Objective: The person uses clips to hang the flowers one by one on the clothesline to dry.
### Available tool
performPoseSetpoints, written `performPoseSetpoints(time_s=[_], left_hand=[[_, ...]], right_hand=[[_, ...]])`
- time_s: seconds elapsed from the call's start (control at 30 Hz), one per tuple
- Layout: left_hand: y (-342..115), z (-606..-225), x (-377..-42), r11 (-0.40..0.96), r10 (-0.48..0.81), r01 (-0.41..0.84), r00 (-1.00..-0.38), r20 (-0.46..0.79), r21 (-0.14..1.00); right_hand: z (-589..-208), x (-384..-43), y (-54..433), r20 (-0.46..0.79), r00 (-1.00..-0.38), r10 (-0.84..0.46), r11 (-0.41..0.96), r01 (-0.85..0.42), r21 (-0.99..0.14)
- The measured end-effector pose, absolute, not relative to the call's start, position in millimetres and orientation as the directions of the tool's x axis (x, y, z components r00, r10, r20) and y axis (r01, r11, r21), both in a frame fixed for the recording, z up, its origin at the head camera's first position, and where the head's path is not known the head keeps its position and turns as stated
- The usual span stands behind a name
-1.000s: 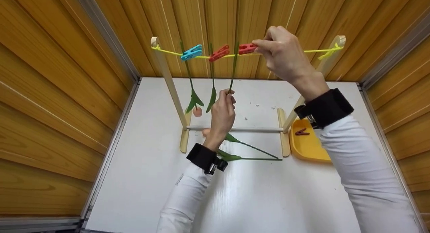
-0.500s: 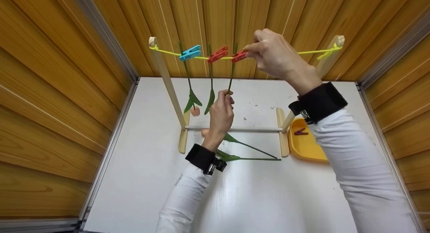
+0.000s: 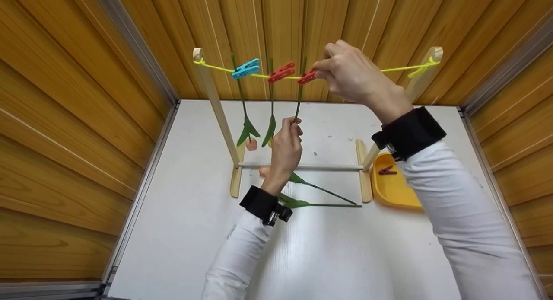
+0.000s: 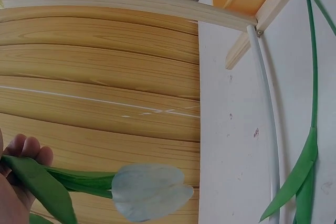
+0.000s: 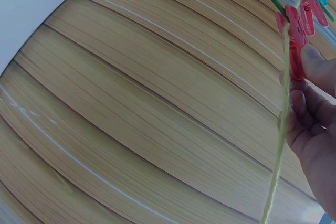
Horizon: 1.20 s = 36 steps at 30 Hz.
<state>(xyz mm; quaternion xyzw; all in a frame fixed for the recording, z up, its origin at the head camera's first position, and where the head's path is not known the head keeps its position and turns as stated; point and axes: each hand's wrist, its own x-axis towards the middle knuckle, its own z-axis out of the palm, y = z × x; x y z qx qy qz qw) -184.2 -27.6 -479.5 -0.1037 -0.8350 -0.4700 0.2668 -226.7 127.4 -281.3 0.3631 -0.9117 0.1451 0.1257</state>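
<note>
My left hand [image 3: 286, 148] holds the green stem of a tulip, whose white bloom [image 4: 149, 191] points down past my fingers in the left wrist view. With thumb and fingers, my right hand [image 3: 356, 77] pinches a red clothespin [image 3: 306, 77] that sits over the yellow string [image 3: 397, 69] and the upper part of that stem. To its left, another red clothespin [image 3: 281, 72] and a blue clothespin [image 3: 246, 68] each fix a hanging tulip stem to the string. The leftmost tulip ends in a peach bloom [image 3: 251, 144]; the middle one's bloom is mostly hidden behind my left hand.
Two wooden posts [image 3: 214, 105] with a white crossbar [image 3: 328, 166] carry the string. More tulips lie on the white table, their stems [image 3: 332, 205] reaching right. A yellow tray [image 3: 395, 189] with a dark red clothespin [image 3: 387, 170] stands right of the frame, partly behind my right arm.
My right hand has moved left and slightly down, bringing the red clothespin from beside the stem onto the string and stem. The left hand has stayed nearly still on the tulip.
</note>
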Motion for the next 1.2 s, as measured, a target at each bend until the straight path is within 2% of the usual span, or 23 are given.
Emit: performPoseSetpoints(time_s=[0.33, 0.63, 0.7, 0.93, 1.2], left_hand=[[-31, -479, -185, 0.543, -0.064, 0.423, -0.841, 0.538, 0.726], [-32, -478, -186, 0.546, -0.08, 0.432, -0.826, 0.558, 0.718], [-32, -478, -186, 0.543, -0.075, 0.438, -0.824, 0.561, 0.717], [-34, -482, -184, 0.529, -0.065, 0.452, -0.822, 0.565, 0.719], [-41, -480, -179, 0.563, -0.06, 0.472, -0.795, 0.603, 0.679]], right_hand=[[-288, -224, 127, 0.414, -0.674, -0.612, 0.672, -0.719, -0.177], [-295, -219, 130, 0.502, -0.664, -0.555, 0.647, -0.723, -0.241], [-298, -218, 133, 0.557, -0.636, -0.535, 0.629, -0.74, -0.24], [-309, -209, 140, 0.788, -0.472, -0.395, 0.566, -0.8, -0.196], [-324, -193, 145, 0.911, -0.343, -0.228, 0.518, -0.835, -0.184]])
